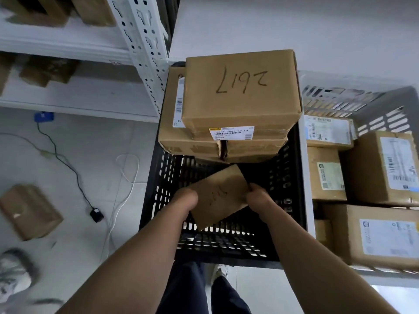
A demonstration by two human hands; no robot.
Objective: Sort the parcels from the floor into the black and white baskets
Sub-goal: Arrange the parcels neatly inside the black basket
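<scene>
A small brown cardboard parcel point(218, 197) with handwriting on top hangs tilted inside the black basket point(229, 245). My left hand point(184, 200) grips its left edge and my right hand point(258, 197) grips its right edge. At the far end of the black basket stands a stack of brown boxes; the top box point(241, 91) bears the handwritten number 2617. To the right, the white basket point(385, 109) holds several labelled brown parcels point(383, 168). One more brown parcel point(29, 211) lies on the floor at the left.
White metal shelving point(145, 41) with brown boxes stands at the back left. Cables and a black plug point(96, 215) trail across the tiled floor. A shoe point(13, 277) shows at the lower left. My legs stand just before the black basket.
</scene>
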